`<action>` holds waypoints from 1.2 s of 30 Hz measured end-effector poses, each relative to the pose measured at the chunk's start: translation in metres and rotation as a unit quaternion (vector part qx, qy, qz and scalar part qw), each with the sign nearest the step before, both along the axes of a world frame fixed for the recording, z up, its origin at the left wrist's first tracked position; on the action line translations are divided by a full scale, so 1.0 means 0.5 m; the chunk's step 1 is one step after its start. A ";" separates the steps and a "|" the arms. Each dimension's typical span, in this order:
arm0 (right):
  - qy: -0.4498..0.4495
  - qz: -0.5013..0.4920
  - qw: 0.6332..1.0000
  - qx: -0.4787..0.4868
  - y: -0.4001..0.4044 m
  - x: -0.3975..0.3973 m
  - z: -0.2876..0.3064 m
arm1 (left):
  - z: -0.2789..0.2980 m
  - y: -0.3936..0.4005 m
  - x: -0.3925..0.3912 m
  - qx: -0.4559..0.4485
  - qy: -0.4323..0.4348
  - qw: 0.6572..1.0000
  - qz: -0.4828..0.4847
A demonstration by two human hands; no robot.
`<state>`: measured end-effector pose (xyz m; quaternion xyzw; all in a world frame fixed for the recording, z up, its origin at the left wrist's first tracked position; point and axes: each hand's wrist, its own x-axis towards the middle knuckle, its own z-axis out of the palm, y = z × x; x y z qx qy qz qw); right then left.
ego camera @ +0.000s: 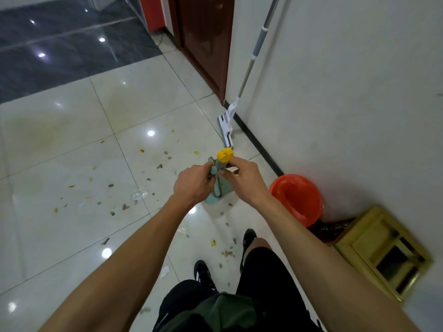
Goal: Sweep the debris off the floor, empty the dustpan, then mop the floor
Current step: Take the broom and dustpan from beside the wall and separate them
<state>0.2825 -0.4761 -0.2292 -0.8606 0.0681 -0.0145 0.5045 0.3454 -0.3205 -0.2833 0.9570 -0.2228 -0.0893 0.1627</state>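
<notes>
Yellow-capped handles of the teal broom and dustpan set [219, 174] stand upright between both hands: the left hand [191, 184] grips one handle, the right hand [242, 179] pinches the other. Debris [124, 207] litters the glossy tiled floor [72, 144]; the mop [231, 116] leans against the wall beside an orange bucket [298, 197].

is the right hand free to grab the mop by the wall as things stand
Probably not yet. The right hand and left hand both grip the broom and dustpan handles. The mop leans on the wall beyond them, with nothing blocking it.
</notes>
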 end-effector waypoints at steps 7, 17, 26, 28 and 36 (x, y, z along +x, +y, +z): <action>0.027 0.021 0.999 0.024 0.019 -0.140 0.016 | -0.003 0.022 -0.152 0.014 -0.002 1.000 0.017; 0.126 -0.024 0.987 0.101 -0.024 -0.382 -0.014 | -0.032 -0.003 -0.441 0.021 -0.013 0.997 0.066; 0.312 -0.045 0.888 0.335 0.004 -0.550 0.007 | -0.050 0.029 -0.665 0.039 -0.050 0.991 0.116; 0.352 -0.032 0.871 0.342 0.022 -0.573 0.011 | -0.056 0.048 -0.694 0.055 -0.050 0.990 0.121; 0.483 0.065 0.783 0.387 0.113 -0.624 0.005 | -0.076 0.139 -0.776 0.114 -0.012 0.988 0.106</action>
